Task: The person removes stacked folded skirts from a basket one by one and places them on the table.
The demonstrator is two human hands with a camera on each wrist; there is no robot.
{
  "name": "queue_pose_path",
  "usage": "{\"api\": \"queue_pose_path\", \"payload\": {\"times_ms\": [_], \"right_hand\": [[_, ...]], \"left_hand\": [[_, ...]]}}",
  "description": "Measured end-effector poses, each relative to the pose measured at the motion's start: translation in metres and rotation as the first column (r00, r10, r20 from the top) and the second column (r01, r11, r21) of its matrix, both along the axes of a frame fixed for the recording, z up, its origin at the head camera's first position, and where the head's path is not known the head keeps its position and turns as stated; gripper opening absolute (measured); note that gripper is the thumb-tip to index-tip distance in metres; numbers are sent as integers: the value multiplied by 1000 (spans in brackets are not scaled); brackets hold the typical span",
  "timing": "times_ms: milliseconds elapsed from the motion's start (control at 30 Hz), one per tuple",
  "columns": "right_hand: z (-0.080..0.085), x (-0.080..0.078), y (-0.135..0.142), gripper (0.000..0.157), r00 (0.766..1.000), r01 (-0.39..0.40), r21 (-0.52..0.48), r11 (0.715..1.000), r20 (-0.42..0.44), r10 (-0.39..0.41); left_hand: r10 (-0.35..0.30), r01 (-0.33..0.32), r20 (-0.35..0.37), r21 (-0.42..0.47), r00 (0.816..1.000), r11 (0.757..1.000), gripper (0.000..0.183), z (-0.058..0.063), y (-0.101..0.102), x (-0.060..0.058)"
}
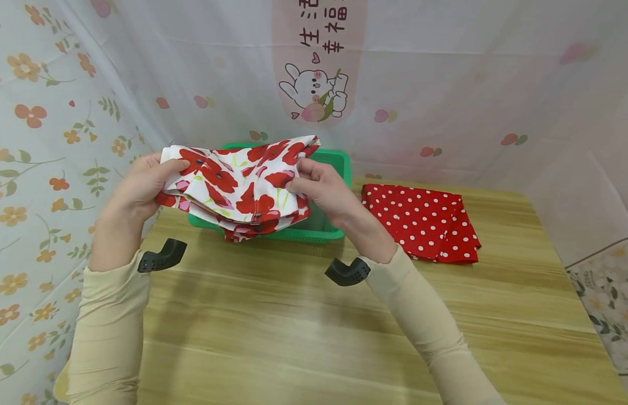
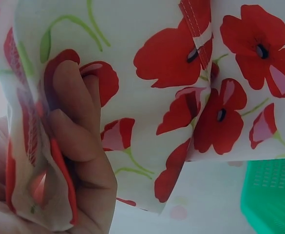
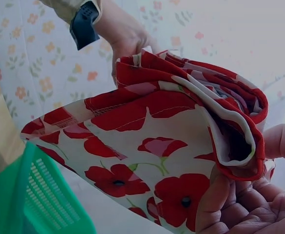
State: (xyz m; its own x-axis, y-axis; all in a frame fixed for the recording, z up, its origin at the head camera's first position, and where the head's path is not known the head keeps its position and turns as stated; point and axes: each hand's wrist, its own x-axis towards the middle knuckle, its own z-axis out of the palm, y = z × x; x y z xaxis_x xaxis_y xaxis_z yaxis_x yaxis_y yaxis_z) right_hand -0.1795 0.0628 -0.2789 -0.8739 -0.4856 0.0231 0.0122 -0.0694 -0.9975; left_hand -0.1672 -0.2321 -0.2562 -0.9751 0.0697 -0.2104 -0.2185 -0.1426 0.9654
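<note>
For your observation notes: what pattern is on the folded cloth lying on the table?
The folded cloth is red with white polka dots, best seen in the head view.

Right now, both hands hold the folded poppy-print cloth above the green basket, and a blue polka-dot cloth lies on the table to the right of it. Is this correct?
Not quite: the polka-dot cloth is red with white dots, not blue, as the head view shows. The rest holds: the left hand and right hand hold the folded poppy-print cloth above the green basket, and the dotted cloth lies on the table to the right.

The folded red-poppy white cloth hides most of the green plastic mesh basket; its contents cannot be seen.
</note>
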Motion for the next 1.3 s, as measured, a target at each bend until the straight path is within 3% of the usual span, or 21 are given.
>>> {"api": "queue_pose_path", "payload": {"times_ms": [267,533,833,1300], "right_hand": [[-5,19,-7,34,996,-69,-23,997,-56,68],[-13,35,-13,30,988,-107,30,994,-113,109],[-26,51,-20,30,979,-158,24,987,-126,160],[-46,73,-21,24,964,-202,116,972,-149,218]], "left_hand": [[-16,17,-41,29,999,999,17,-7,-13,22],[-22,24,-62,35,998,999,16,-21,-22,41],[-34,37,-85,40,996,998,25,-34,-29,60],[-79,82,-98,25,992,996,30,-62,-36,87]]}}
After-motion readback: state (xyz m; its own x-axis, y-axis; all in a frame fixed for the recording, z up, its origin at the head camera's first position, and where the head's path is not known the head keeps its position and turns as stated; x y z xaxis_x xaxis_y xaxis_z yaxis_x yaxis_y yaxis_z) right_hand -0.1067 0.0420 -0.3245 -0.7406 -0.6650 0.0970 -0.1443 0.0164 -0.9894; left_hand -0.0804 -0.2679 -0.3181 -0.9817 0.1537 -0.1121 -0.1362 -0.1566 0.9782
